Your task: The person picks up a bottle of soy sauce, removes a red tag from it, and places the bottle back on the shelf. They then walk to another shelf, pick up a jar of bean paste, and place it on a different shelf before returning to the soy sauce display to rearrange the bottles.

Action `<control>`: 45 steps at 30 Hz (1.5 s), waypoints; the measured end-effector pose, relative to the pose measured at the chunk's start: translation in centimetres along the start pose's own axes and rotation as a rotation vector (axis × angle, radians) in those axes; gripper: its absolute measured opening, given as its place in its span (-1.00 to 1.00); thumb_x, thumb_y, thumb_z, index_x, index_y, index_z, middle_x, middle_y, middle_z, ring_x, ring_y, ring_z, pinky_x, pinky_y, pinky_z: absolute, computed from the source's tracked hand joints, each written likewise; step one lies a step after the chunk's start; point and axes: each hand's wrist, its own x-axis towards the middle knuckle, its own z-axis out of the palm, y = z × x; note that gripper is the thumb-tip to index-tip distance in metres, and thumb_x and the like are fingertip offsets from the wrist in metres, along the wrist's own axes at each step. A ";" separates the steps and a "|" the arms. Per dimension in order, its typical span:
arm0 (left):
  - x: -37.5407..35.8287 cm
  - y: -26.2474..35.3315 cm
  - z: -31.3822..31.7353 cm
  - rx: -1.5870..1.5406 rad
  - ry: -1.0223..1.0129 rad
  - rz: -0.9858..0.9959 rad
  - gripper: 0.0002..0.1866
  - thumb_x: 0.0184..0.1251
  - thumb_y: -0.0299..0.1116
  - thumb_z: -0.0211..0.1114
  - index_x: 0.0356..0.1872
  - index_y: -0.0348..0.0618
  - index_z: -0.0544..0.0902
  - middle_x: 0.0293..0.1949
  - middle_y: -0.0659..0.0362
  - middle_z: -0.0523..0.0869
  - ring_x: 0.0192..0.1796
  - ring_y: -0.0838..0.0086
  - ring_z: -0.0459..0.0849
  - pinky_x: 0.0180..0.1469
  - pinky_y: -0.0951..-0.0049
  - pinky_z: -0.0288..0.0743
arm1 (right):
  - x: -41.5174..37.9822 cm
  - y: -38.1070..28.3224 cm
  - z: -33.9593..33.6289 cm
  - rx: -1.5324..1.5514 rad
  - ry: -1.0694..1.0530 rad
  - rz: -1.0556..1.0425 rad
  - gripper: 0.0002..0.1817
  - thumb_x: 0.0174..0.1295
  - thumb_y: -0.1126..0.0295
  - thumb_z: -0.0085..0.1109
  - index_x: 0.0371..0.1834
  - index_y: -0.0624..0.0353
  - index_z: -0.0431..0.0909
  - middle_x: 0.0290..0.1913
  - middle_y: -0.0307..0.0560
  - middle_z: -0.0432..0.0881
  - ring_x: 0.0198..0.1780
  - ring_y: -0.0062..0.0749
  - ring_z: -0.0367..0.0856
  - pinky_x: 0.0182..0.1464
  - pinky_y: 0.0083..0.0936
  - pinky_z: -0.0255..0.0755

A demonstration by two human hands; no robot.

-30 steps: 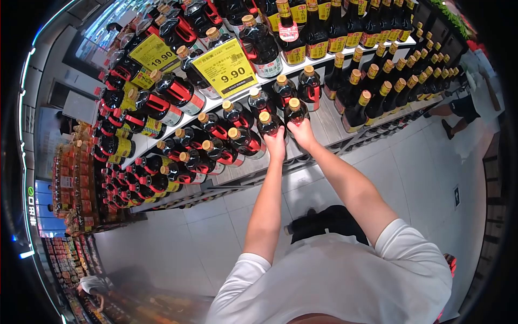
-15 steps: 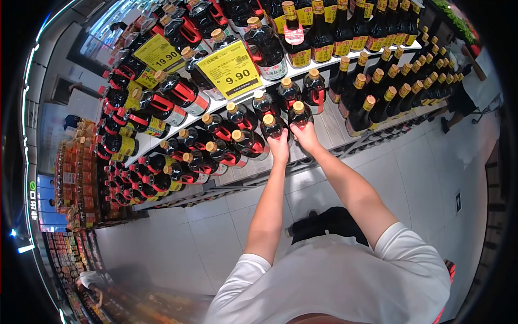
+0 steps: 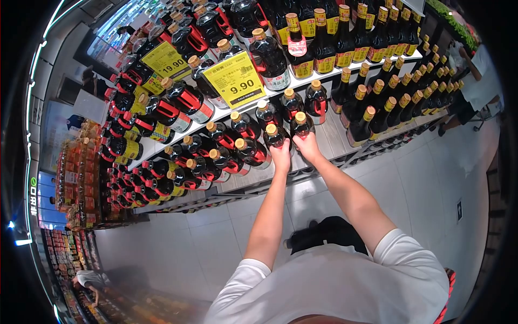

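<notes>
Both arms reach forward to the lower shelf (image 3: 253,178). My left hand (image 3: 280,155) is closed round a dark bottle (image 3: 274,136) with a yellow cap and a red handle or label. Just to its right, my right hand (image 3: 306,146) grips a similar dark bottle (image 3: 301,124), also yellow-capped. Both bottles stand upright, close together at the front of the shelf. My fingers are partly hidden behind them. Directly behind are more of these bottles, one with a paler cap (image 3: 262,105).
Slim dark bottles (image 3: 369,114) stand in rows to the right. The upper shelf carries large handled bottles (image 3: 270,56) and a yellow 9.90 price sign (image 3: 233,81). One person (image 3: 483,81) is at the far right, another (image 3: 93,278) at the lower left. Tiled floor (image 3: 210,243) lies below.
The shelves and bottles sit slightly lower in the view, as the camera has tilted a little. My hands stay on the same two bottles, with little visible movement against the shelf.
</notes>
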 end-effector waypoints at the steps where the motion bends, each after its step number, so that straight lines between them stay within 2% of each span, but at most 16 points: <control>1: 0.0 0.0 0.1 -0.002 0.008 -0.004 -0.83 0.30 -0.40 0.40 -0.45 -0.23 0.64 -0.50 0.34 0.63 -0.51 0.67 0.49 -0.47 0.50 0.33 | 0.1 0.3 0.1 0.004 0.008 -0.004 -0.86 0.21 0.48 0.16 -0.52 0.20 0.52 -0.59 -0.30 0.54 -0.59 -0.60 0.49 -0.53 -0.48 0.37; 10: -0.2 -0.1 -0.2 0.021 0.012 -0.022 -0.88 0.30 -0.41 0.39 -0.35 -0.24 0.66 -0.45 0.31 0.66 -0.49 0.60 0.52 -0.42 0.45 0.39 | 0.0 0.0 0.1 0.006 0.027 0.016 -0.86 0.20 0.50 0.19 -0.52 0.19 0.52 -0.59 -0.32 0.52 -0.60 -0.62 0.47 -0.55 -0.50 0.35; 14: 0.1 -0.8 -0.2 0.023 0.021 -0.008 -0.89 0.29 -0.43 0.38 -0.31 -0.27 0.68 -0.36 0.26 0.73 -0.34 0.54 0.64 -0.21 0.41 0.50 | 0.1 0.5 0.3 0.020 0.041 -0.022 -0.87 0.20 0.50 0.19 -0.51 0.19 0.53 -0.59 -0.32 0.53 -0.60 -0.62 0.47 -0.56 -0.51 0.33; 18: -0.1 -0.5 -0.2 -0.018 0.012 0.023 -0.87 0.29 -0.41 0.39 -0.30 -0.28 0.68 -0.35 0.25 0.74 -0.32 0.54 0.65 -0.19 0.40 0.51 | 0.0 0.3 0.4 0.004 0.057 -0.032 -0.87 0.20 0.51 0.19 -0.50 0.20 0.53 -0.59 -0.33 0.52 -0.60 -0.63 0.45 -0.55 -0.51 0.31; 24: 0.1 -1.6 -0.5 -0.007 -0.008 -0.048 -0.85 0.29 -0.39 0.40 -0.32 -0.28 0.67 -0.37 0.25 0.73 -0.34 0.54 0.63 -0.22 0.40 0.50 | -0.3 -0.4 0.3 -0.029 0.069 -0.106 -0.84 0.21 0.48 0.19 -0.53 0.21 0.52 -0.60 -0.34 0.51 -0.57 -0.66 0.41 -0.53 -0.47 0.28; 30: 0.0 -1.0 -0.4 0.020 0.014 -0.115 -0.87 0.29 -0.40 0.39 -0.32 -0.25 0.66 -0.41 0.30 0.68 -0.40 0.57 0.57 -0.30 0.43 0.44 | -0.6 -1.2 0.2 -0.019 0.054 -0.085 -0.84 0.21 0.47 0.18 -0.52 0.25 0.52 -0.60 -0.30 0.53 -0.54 -0.66 0.43 -0.49 -0.45 0.29; 31: -0.2 -0.6 -0.1 -0.002 0.042 -0.080 -0.87 0.31 -0.39 0.39 -0.32 -0.22 0.66 -0.43 0.31 0.66 -0.47 0.61 0.54 -0.39 0.48 0.40 | -0.6 -0.9 0.2 -0.046 0.061 -0.100 -0.84 0.21 0.46 0.18 -0.50 0.27 0.53 -0.60 -0.29 0.53 -0.52 -0.64 0.45 -0.45 -0.43 0.32; 35: -0.4 0.1 0.1 -0.067 0.030 -0.093 -0.86 0.34 -0.36 0.39 -0.28 -0.21 0.66 -0.46 0.32 0.64 -0.58 0.66 0.49 -0.54 0.55 0.34 | -0.4 -0.2 -0.2 -0.097 0.043 -0.026 -0.82 0.21 0.38 0.21 -0.42 0.29 0.60 -0.54 -0.10 0.66 -0.45 -0.49 0.62 -0.34 -0.32 0.45; 36: -0.3 -0.3 0.0 -0.068 0.034 -0.109 -0.85 0.35 -0.36 0.39 -0.25 -0.22 0.66 -0.42 0.31 0.66 -0.54 0.65 0.54 -0.53 0.55 0.40 | -0.3 -0.3 -0.2 -0.093 0.034 -0.035 -0.82 0.21 0.38 0.21 -0.42 0.29 0.61 -0.53 -0.10 0.67 -0.45 -0.49 0.62 -0.34 -0.32 0.45; 38: 0.0 -1.2 -0.6 -0.054 -0.008 -0.139 -0.78 0.32 -0.40 0.40 -0.10 -0.25 0.62 -0.23 0.21 0.67 -0.33 0.54 0.66 -0.49 0.46 0.69 | -0.5 -0.1 -0.4 -0.091 0.008 -0.043 -0.82 0.22 0.37 0.21 -0.42 0.29 0.61 -0.52 -0.10 0.68 -0.45 -0.48 0.63 -0.33 -0.32 0.46; 40: 0.1 -1.8 -0.9 -0.076 -0.004 -0.160 -0.75 0.33 -0.42 0.39 -0.03 -0.28 0.62 -0.16 0.19 0.70 -0.27 0.51 0.70 -0.44 0.43 0.72 | -0.7 -0.8 -0.2 0.025 0.024 0.014 -0.83 0.21 0.36 0.24 -0.40 0.27 0.64 -0.48 -0.08 0.72 -0.43 -0.40 0.70 -0.31 -0.32 0.49; 42: 0.2 -2.4 -1.1 -0.053 -0.015 -0.135 -0.75 0.33 -0.44 0.39 -0.03 -0.27 0.62 -0.15 0.19 0.70 -0.21 0.51 0.70 -0.36 0.41 0.76 | -0.8 -1.0 -0.2 -0.064 0.084 -0.012 -0.82 0.20 0.35 0.26 -0.40 0.27 0.66 -0.48 -0.06 0.74 -0.40 -0.34 0.74 -0.30 -0.32 0.50; 43: 0.2 -2.8 -1.3 -0.070 -0.012 -0.134 -0.74 0.34 -0.45 0.38 0.00 -0.26 0.61 -0.12 0.18 0.70 -0.17 0.50 0.71 -0.30 0.39 0.78 | -0.8 -0.7 -0.3 -0.102 0.059 0.044 -0.83 0.18 0.35 0.28 -0.39 0.26 0.66 -0.47 -0.05 0.74 -0.39 -0.32 0.75 -0.29 -0.31 0.51; 44: 0.1 -2.3 -1.2 -0.079 0.002 -0.140 -0.69 0.31 -0.40 0.42 0.02 -0.27 0.63 -0.12 0.21 0.75 -0.15 0.52 0.70 -0.08 0.43 0.61 | -0.6 -0.3 -0.3 -0.138 0.030 0.097 -0.84 0.17 0.36 0.29 -0.38 0.25 0.67 -0.46 -0.04 0.74 -0.39 -0.30 0.75 -0.29 -0.31 0.52; 45: 0.0 -1.6 -1.1 -0.082 0.007 -0.182 -0.71 0.31 -0.42 0.41 0.00 -0.28 0.64 -0.13 0.22 0.75 -0.11 0.51 0.70 0.03 0.41 0.55 | -0.5 0.2 -0.3 -0.075 0.027 0.036 -0.84 0.17 0.36 0.30 -0.38 0.25 0.67 -0.47 -0.04 0.73 -0.39 -0.28 0.75 -0.29 -0.30 0.52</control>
